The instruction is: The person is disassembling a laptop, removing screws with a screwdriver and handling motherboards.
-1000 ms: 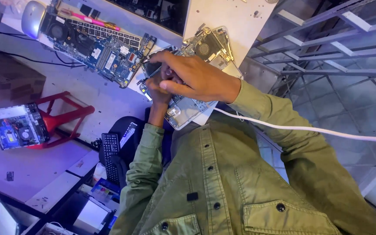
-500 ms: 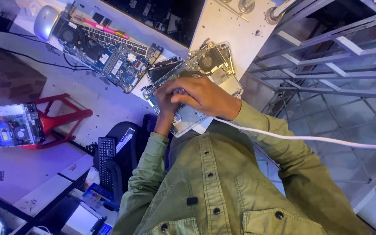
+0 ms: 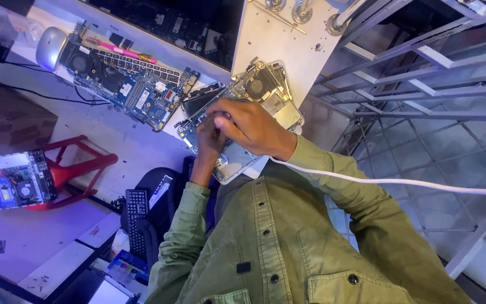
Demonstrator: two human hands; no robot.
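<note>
My right hand [image 3: 254, 126] and left hand [image 3: 210, 135] meet over the open laptop [image 3: 265, 93]; fingers curled together, pressing its circuit board, what they grip hidden.

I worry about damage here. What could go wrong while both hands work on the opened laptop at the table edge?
1. The opened laptop overhangs the white table; pressure from the right hand and left hand might tip it off.
2. The white cable crosses the right sleeve and could snag.
3. The loose motherboard nearby could be knocked.
</note>
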